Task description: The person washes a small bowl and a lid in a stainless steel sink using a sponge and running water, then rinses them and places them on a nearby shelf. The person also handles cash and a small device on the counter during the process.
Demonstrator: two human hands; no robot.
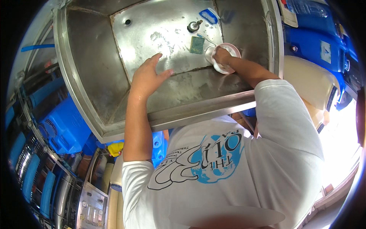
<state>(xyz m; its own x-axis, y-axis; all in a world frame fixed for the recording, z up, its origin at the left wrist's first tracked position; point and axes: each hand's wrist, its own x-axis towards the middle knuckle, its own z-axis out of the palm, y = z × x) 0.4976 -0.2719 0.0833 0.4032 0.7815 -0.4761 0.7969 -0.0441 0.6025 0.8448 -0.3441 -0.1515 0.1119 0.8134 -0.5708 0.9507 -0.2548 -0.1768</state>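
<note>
My right hand (220, 55) reaches down into a pale pink-rimmed bowl (237, 51) with white suds, at the right side of a deep steel sink (175, 87). Its fingers are hidden, so what they hold, if anything, does not show. A whitish round piece (208, 53) sits against the bowl's left side. Over the sink's near wall, my left hand (149, 76) hovers with fingers and thumb apart, holding nothing. Beside the bowl lie a green and yellow sponge (197, 45) and a thin light-blue handle (206, 39).
Farther back in the sink are a dark metal fitting (194, 26) and a blue scrub brush (208, 16). A round hole (128, 22) is at the far left. Blue jugs (310, 44) and a cream container (310, 78) stand right; another blue jug (68, 126) stands left.
</note>
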